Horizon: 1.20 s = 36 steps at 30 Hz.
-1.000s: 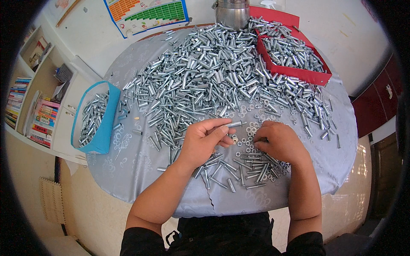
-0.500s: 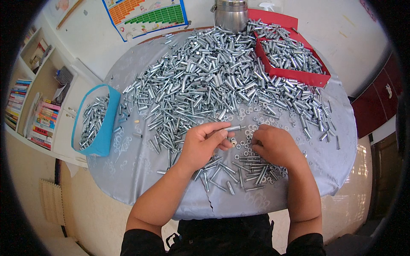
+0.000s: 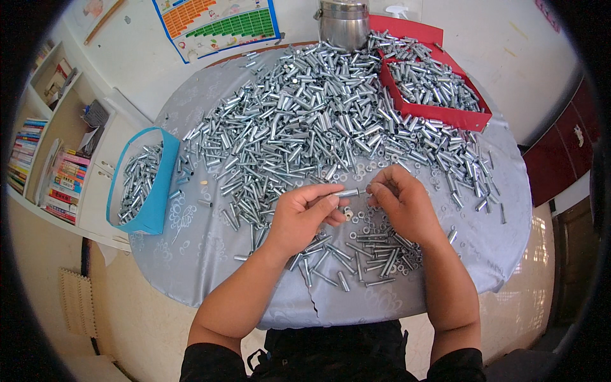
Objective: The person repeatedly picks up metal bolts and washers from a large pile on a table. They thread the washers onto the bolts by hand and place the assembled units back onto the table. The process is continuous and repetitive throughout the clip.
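My left hand point(image 3: 300, 215) pinches a shiny metal sleeve point(image 3: 347, 193) between thumb and fingers, holding it level above the table. A thin bolt end sticks out of the sleeve toward the right. Close against that end is my right hand point(image 3: 402, 202), its fingertips pinched together around something too small to make out. Loose washers point(image 3: 349, 217) lie below and between the hands. Long thin bolts point(image 3: 380, 249) are scattered nearer to me, below the right hand. Beyond both hands spreads a big heap of metal sleeves and bolts point(image 3: 305, 121).
A blue box point(image 3: 150, 219) of metal sleeves stands at the left of the round, grey-clothed table point(image 3: 191, 267). At the far right, a red box point(image 3: 445, 114) is filled with similar parts. A steel pot point(image 3: 344, 25) stands at the back. Bookshelves line the left wall.
My right hand has risen from the washers on the table and moved up to the bolt end at the sleeve. The left hand stays in place, still holding the sleeve.
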Motion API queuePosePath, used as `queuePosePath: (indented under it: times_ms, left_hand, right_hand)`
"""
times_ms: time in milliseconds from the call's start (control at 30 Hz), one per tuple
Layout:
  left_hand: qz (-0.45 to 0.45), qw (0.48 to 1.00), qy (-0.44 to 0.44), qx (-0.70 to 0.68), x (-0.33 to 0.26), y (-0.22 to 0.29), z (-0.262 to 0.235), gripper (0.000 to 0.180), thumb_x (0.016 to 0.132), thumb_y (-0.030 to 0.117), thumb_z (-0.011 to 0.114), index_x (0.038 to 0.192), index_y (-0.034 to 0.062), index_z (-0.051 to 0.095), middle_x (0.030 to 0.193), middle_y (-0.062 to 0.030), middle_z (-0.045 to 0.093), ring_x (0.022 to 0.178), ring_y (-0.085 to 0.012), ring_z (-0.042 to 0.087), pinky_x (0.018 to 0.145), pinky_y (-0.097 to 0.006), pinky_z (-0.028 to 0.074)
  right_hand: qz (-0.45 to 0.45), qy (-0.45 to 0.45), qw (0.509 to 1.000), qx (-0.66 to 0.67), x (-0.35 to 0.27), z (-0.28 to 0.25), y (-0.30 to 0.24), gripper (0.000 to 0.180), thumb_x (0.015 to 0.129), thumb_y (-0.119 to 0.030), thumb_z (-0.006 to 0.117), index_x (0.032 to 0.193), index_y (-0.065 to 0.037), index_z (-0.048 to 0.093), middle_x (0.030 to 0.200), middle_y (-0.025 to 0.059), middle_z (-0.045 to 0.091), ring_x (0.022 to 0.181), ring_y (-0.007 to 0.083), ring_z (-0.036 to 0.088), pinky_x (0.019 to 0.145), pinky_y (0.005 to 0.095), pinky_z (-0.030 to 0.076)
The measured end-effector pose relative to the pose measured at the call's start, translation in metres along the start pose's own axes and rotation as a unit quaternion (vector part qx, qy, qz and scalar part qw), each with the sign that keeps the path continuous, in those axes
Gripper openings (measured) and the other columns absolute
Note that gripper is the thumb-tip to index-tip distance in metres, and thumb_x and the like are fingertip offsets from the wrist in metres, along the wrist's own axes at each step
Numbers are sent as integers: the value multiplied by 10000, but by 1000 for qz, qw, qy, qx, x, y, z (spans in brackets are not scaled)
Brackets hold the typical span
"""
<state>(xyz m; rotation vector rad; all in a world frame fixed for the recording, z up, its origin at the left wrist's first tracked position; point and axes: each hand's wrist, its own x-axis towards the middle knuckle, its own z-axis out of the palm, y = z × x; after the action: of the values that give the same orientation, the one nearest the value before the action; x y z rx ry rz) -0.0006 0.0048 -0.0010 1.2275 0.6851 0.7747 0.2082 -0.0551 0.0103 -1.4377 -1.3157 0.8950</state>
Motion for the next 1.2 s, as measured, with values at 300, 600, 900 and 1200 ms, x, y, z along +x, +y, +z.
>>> queuePosePath:
  times_ms: [300, 600, 900, 1200]
  left_hand:
    - [0, 1000, 7, 15, -1, -1, -1, 283, 951, 74, 559, 1197, -60, 597, 1004, -159, 698, 790, -184, 698, 685, -292, 591]
    - [7, 1000, 1, 9, -1, -3, -2, 275, 951, 67, 555, 1190, -61, 600, 1007, -164, 699, 789, -184, 698, 684, -294, 591]
    - [-1, 1000, -12, -4, -2, 4, 0, 280, 950, 88, 563, 1189, -52, 605, 996, -155, 703, 754, -178, 691, 662, -284, 581]
    - [1, 999, 44, -6, -1, 4, -1, 259, 946, 78, 563, 1176, -25, 622, 994, -155, 705, 750, -181, 693, 663, -292, 583]
  right_hand:
    - [31, -46, 989, 135, -1, 6, -6, 79, 915, -26, 608, 960, 31, 578, 860, 54, 633, 822, 141, 658, 720, 264, 519]
    - [38, -42, 984, 168, 1, 5, -9, 162, 859, 35, 652, 1015, 40, 611, 893, 61, 665, 824, 125, 648, 736, 255, 520]
    - [59, -100, 977, 181, 4, -2, -2, 135, 838, -36, 721, 944, 16, 656, 848, 33, 672, 765, 100, 629, 673, 242, 504]
    - [-167, -141, 932, -288, 3, -8, 8, 177, 767, -181, 700, 901, -66, 699, 873, 124, 639, 828, 322, 619, 740, 406, 500]
